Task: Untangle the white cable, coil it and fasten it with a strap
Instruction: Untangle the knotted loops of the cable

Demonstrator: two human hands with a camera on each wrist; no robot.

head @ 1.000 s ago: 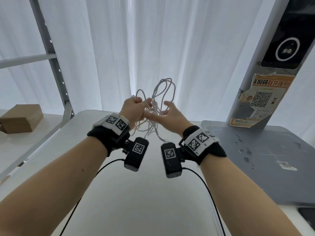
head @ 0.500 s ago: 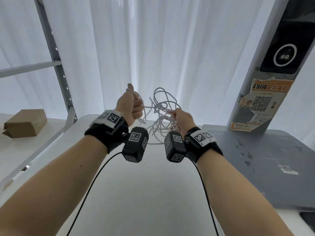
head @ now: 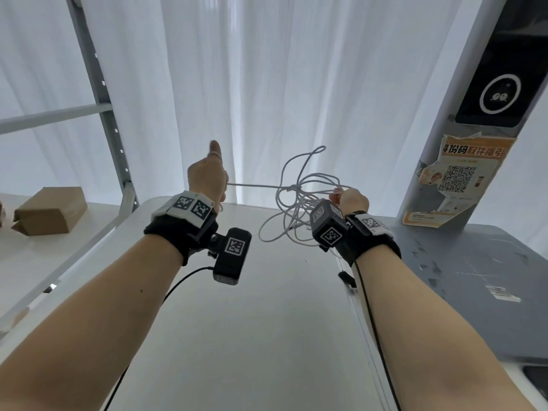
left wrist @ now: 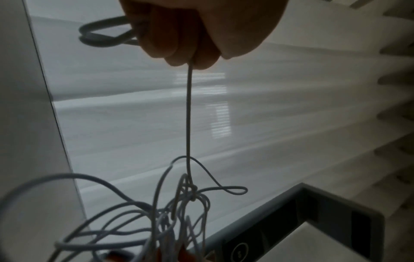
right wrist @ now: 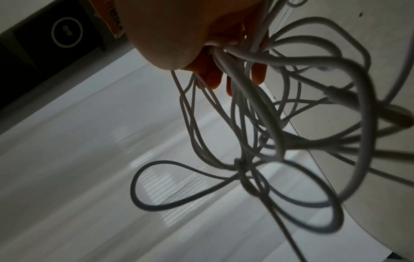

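White cable (head: pixel 299 200) hung in mid-air at the centre of the head view, above the far end of the pale table (head: pixel 237 336), not yet coiled. The left hand (head: pixel 207 176), centre left of the frame, was closed in a fist around one run of it with the thumb raised. From that fist a single taut strand crossed rightward to a small knot (head: pixel 292 188), beyond which loose loops spread toward the right hand (head: pixel 351 200). No strap was visible in any view. A cardboard box (head: pixel 50 210) lay at the left edge.

In the left wrist view, the left hand (left wrist: pixel 201 30) filled the top of the frame, fingers (left wrist: pixel 168 35) curled tight on the cable; a short doubled loop stuck out at its left side. The strand ran straight down to the knot (left wrist: pixel 193 190) in the lower centre.

In the right wrist view, the right hand (right wrist: pixel 179 35) sat at the upper centre, with several strands bunched against its palm. Its fingers (right wrist: pixel 212 78) looked partly bent around the bundle; how firmly they gripped could not be told. The knot (right wrist: pixel 240 164) lay below the middle, with loops fanning out to the right.

Assessment: the untangling step was in hand. The next move appeared to call for slackening the strand and working the knot open, since further pulling would likely tighten it.
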